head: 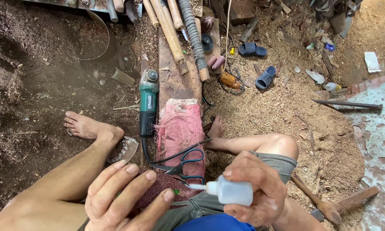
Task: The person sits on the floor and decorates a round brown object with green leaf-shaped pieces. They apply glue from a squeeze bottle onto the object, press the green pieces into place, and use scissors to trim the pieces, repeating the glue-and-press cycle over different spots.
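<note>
My right hand grips a small white squeeze bottle with its nozzle pointing left. The nozzle tip nearly touches a dark reddish, rough-surfaced piece that my left hand holds from the left, fingers curled over it. Just beyond the piece, scissors with blue-green handles lie on a frayed pink cloth draped over a wooden plank. My bare legs and feet rest on either side of the plank.
A green angle grinder lies along the plank's left edge, its black cord trailing toward me. Bamboo sticks and a ribbed hose lie at the plank's far end. Dark sandals, a hammer, an iron bar and sawdust cover the ground.
</note>
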